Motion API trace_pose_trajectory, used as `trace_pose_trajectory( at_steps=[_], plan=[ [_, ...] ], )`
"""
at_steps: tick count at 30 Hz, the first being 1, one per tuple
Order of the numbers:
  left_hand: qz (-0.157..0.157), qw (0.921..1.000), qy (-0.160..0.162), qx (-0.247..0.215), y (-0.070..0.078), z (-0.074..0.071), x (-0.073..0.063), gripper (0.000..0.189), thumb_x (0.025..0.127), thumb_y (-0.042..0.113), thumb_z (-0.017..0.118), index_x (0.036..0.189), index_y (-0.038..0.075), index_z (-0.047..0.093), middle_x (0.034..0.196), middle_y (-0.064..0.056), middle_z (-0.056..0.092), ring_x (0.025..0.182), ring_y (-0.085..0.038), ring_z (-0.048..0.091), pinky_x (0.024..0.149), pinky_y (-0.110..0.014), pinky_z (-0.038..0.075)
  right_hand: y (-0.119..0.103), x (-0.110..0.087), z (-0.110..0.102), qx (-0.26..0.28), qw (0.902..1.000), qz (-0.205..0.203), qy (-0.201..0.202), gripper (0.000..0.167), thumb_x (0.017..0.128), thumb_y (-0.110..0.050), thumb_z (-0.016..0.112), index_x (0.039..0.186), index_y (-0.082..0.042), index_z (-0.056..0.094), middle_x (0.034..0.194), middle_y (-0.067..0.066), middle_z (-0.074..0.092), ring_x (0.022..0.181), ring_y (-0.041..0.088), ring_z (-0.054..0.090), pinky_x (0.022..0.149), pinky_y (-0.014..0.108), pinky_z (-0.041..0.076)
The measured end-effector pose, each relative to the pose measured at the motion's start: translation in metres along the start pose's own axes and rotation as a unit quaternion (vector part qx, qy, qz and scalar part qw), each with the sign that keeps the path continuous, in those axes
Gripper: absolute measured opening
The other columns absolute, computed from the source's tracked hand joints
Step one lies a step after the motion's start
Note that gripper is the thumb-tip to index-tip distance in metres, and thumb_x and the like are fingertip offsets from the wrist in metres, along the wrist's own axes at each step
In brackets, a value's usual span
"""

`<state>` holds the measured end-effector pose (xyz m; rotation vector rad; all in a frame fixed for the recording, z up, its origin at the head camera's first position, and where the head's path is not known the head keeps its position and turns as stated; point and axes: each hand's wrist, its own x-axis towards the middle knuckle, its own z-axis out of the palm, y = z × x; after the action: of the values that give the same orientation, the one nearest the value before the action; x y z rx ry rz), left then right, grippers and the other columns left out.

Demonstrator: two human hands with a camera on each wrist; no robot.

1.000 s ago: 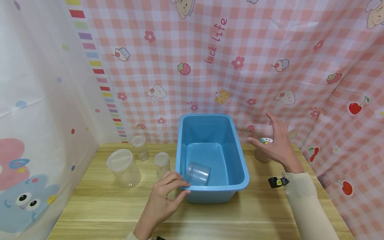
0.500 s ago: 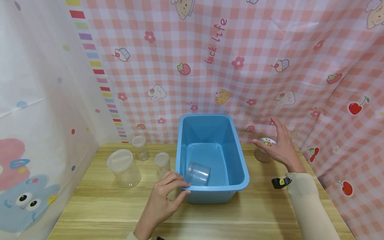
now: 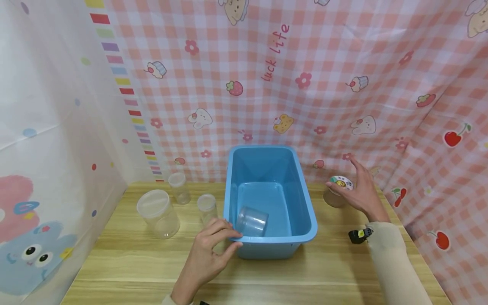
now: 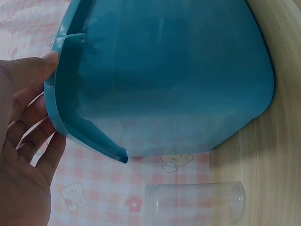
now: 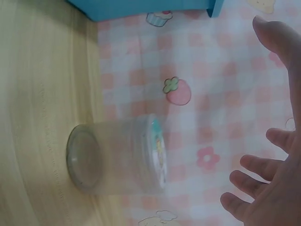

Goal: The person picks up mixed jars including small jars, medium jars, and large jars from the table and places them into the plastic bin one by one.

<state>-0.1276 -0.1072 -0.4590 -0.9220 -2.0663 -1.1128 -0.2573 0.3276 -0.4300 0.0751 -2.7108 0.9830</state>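
In the head view, a blue plastic bin (image 3: pixel 271 250) stands mid-table with a clear plastic jar (image 3: pixel 252 221) lying on its side inside. My left hand (image 3: pixel 207 250) holds the bin's near-left rim corner between thumb and fingers; the left wrist view also has this hand (image 4: pixel 28 127) at the rim. To the bin's right stands a clear jar (image 3: pixel 332 199) with a printed lid. Over that jar my right hand (image 3: pixel 360 192) spreads thumb and fingers wide. The right wrist view has a gap between the jar (image 5: pixel 117 157) and the hand (image 5: pixel 273 174).
Left of the bin stand a large clear jar (image 3: pixel 158 214) and two slimmer ones, a back jar (image 3: pixel 179 188) and a front jar (image 3: pixel 207 207). Checked cloth (image 3: pixel 267 84) hangs behind the wooden table (image 3: pixel 152 271) and along its right side; white cloth (image 3: pixel 57 106) hangs at left.
My right hand has moved a little right and down in the head view, now over the lidded jar. The left hand stays on the bin's rim.
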Motion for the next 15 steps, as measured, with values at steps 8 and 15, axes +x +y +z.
trace_pose_trajectory(
  at_steps=[8, 15],
  plan=[
    [-0.002, 1.0, 0.0, -0.002, -0.001, 0.0, -0.001, 0.023, 0.077, 0.006, 0.088, 0.095, 0.016, 0.078, 0.096, 0.005, 0.071, 0.101, -0.018, 0.062, 0.099, -0.014, 0.048, 0.01, 0.0, 0.004, -0.007, 0.9984, 0.05, -0.027, 0.116, 0.086, -0.064, 0.073, 0.166, -0.014, 0.006, 0.169, 0.027, 0.013, 0.149, 0.056, 0.022, 0.11, 0.08, 0.027],
    [-0.008, 1.0, -0.003, -0.003, -0.001, 0.0, -0.001, 0.023, 0.077, 0.007, 0.088, 0.095, 0.017, 0.078, 0.097, 0.005, 0.071, 0.1, -0.018, 0.063, 0.1, -0.013, 0.048, 0.019, -0.001, 0.009, -0.004, 0.9975, 0.061, -0.036, 0.117, 0.087, -0.062, 0.073, 0.165, -0.008, 0.005, 0.168, 0.03, 0.011, 0.149, 0.059, 0.019, 0.111, 0.08, 0.025]
  ],
)
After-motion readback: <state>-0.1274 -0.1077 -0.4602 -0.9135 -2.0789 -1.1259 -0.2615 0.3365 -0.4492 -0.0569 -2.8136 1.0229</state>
